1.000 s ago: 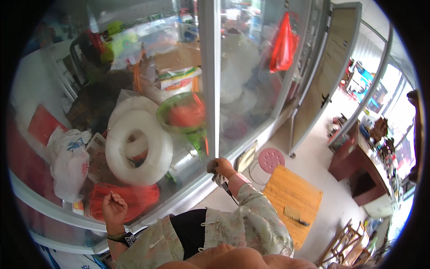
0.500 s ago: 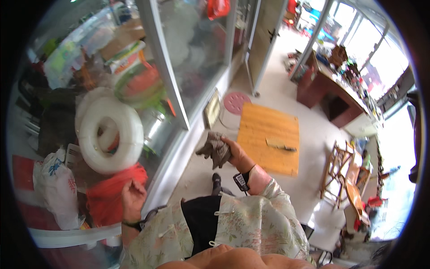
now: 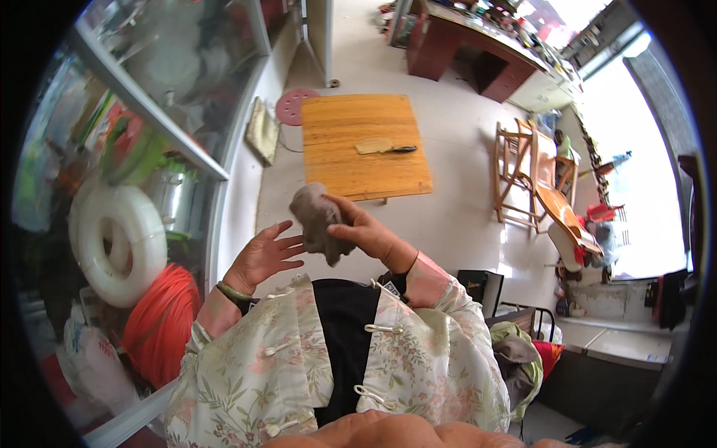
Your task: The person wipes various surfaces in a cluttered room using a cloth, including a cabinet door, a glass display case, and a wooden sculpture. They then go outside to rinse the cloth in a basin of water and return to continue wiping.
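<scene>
A crumpled grey-brown cloth (image 3: pixel 318 227) hangs in front of my chest, gripped between the thumb and fingers of my right hand (image 3: pixel 371 236). My left hand (image 3: pixel 263 254) is beside it, fingers spread and palm turned toward the cloth, holding nothing. Whether its fingertips touch the cloth is hard to tell. Beyond both hands stands a low wooden table (image 3: pixel 358 116). A broad-bladed knife (image 3: pixel 383 147) with a dark handle lies flat on that table.
Left of me is a glass partition (image 3: pixel 160 112); behind it show a white coiled hose (image 3: pixel 146 246) and a red bundle (image 3: pixel 160 321). A pink round stool (image 3: pixel 296 106) stands past the table. To the right are a wooden reclining chair (image 3: pixel 534 179) and a dark red desk (image 3: pixel 478 52).
My view has turned to the right, so the table sits farther left. My left hand has come up from the partition side toward the cloth, which stays in my right hand.
</scene>
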Demonstrator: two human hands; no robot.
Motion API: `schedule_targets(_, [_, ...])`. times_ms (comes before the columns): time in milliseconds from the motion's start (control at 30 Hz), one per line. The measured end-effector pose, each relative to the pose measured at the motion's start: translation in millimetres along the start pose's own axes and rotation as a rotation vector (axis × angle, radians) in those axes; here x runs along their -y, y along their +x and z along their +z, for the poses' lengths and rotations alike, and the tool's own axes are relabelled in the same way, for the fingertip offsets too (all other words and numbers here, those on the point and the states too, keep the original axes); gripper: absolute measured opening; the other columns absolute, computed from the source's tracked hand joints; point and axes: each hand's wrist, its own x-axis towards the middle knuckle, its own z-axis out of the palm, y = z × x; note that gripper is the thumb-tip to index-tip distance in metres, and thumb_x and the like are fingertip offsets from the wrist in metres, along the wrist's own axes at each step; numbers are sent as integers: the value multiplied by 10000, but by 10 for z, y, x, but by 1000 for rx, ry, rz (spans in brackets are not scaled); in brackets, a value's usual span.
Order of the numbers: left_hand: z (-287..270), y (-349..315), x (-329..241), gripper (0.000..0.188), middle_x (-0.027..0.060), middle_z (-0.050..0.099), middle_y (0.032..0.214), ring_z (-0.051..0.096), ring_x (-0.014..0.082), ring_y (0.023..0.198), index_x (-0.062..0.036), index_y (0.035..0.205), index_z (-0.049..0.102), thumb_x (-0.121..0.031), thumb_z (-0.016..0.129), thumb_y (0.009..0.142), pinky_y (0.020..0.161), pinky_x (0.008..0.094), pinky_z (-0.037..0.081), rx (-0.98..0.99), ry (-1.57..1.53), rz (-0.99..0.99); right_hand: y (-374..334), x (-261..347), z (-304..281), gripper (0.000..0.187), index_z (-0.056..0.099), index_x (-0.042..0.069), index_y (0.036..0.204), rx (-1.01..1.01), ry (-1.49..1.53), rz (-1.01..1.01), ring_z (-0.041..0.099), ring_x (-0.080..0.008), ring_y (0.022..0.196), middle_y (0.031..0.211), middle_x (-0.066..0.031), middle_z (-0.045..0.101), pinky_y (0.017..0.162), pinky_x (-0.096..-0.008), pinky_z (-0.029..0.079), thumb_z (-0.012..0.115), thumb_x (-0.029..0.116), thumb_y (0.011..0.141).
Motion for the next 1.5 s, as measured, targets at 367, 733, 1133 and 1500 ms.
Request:
schedule_targets(367, [1578,1864,951,506,115,555,1316,534,284,1200,-65,1362,457,-377,473,964,1029,457,416,117,22,-230,-1711,571,-1651,402,567,16,1202,-598,-459,-5,581,-162,1053,1124,-87,627,901,-321,486,702,203,873])
schedule_targets(733, [2435,2996,1197,590,115,480,1392,477,283,1262,-73,1405,389,-493,245,1016,1047,479,393,104,149,-371,-2265,838,-2639,415,524,6,1252,-481,-182,79,584,-101,714,826,-38,633,594,-242,478,645,153,884])
schedule_targets(1133, [2716,4920,1043,494,139,579,1243,594,258,1091,-32,1303,467,-405,284,1036,937,429,494,22,227,-360,-2631,1643,-4245,142,604,34,1005,-1192,323,-285,444,-52,561,715,9,509,511,-193,401,534,117,912])
schedule_targets(1500, [3770,6367,765,702,152,479,1294,576,245,1095,-57,1473,157,-104,583,917,881,393,535,-12,475,-293,-2855,2290,-5546,161,568,76,1005,-1194,402,-440,610,-132,783,900,-36,638,674,-288,506,448,155,933])
